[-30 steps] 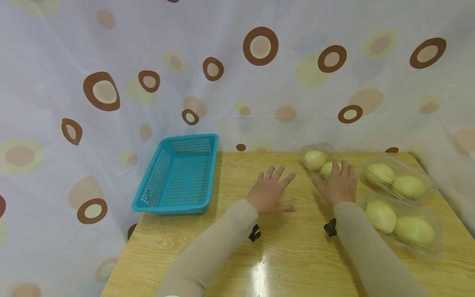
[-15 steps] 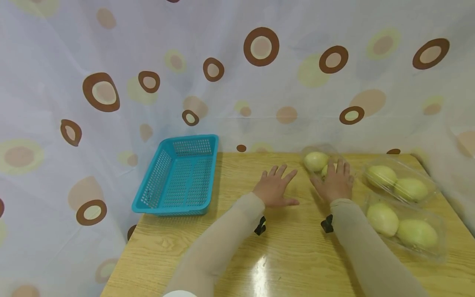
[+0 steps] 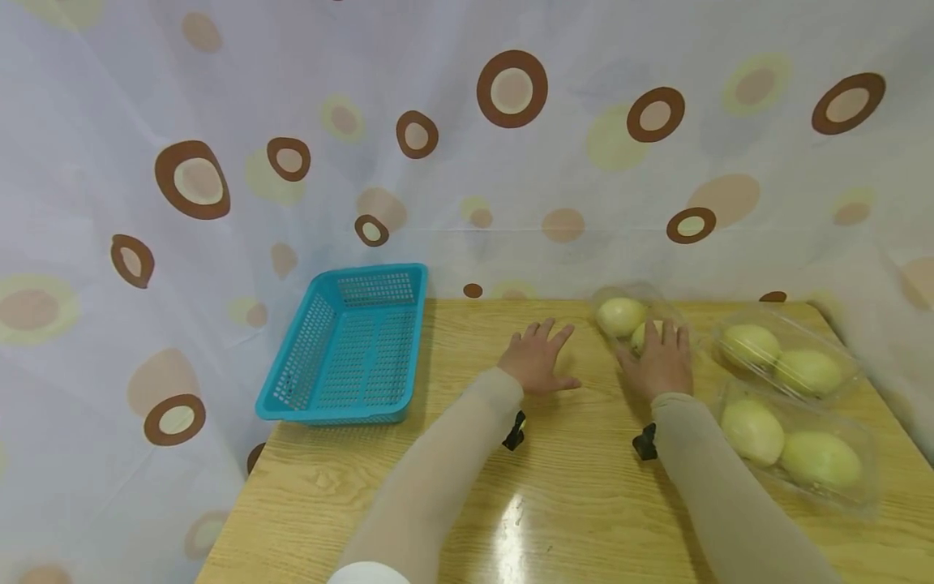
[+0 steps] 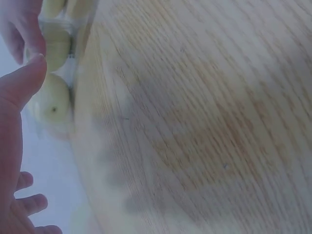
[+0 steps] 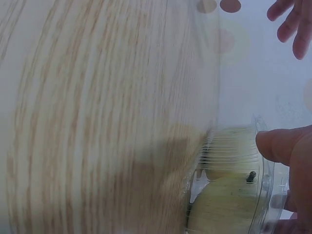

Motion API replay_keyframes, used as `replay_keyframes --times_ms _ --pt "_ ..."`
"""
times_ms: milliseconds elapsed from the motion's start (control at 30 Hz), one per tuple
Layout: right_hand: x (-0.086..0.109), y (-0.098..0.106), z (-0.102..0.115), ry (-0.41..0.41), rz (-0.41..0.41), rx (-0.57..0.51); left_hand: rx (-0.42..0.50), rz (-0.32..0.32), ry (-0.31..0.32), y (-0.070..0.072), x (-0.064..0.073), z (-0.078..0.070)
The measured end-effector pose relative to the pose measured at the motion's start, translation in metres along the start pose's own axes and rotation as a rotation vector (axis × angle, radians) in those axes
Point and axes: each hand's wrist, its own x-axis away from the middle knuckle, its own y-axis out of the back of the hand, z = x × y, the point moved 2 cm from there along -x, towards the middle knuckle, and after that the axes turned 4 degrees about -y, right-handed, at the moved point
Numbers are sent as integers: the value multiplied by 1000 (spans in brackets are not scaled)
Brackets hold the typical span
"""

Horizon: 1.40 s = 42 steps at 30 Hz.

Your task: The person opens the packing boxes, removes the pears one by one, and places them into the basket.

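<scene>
My right hand (image 3: 662, 367) is at the rear clear plastic box (image 3: 642, 294), which holds two pale yellow-green oval fruits (image 3: 620, 316). Its fingers stretch over the second fruit. In the right wrist view the thumb (image 5: 275, 146) lies right at the box's rim, and other fingers show partly through the plastic. Left of that box, my left hand (image 3: 536, 361) hovers over the table with fingers spread and nothing in it. The left wrist view shows its thumb (image 4: 24, 83) overlapping the boxed fruit behind.
Two more clear boxes, with fruit (image 3: 750, 346) and larger fruit (image 3: 820, 458), lie on the right of the wooden table (image 3: 584, 503). A blue perforated basket (image 3: 413, 341) stands at the left rear. A patterned curtain (image 3: 438, 73) hangs behind the table edge.
My left hand has shifted slightly forward and to the right, its fingers still spread. The right hand has moved only a little over the rear box. The boxes and basket have stayed put.
</scene>
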Motion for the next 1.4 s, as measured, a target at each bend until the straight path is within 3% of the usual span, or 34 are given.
replay_keyframes --times_ms 367,600,1200,1400 --pt "-1 -1 -3 -6 68 -20 98 4 -6 6 -7 -5" --pt "5 -8 0 57 75 -5 110 18 -22 7 -7 -9" --pt "7 -20 15 252 101 43 38 -9 -20 4 -3 -1" --pt "11 -20 24 307 129 23 -29 -40 -28 -2 1 6"
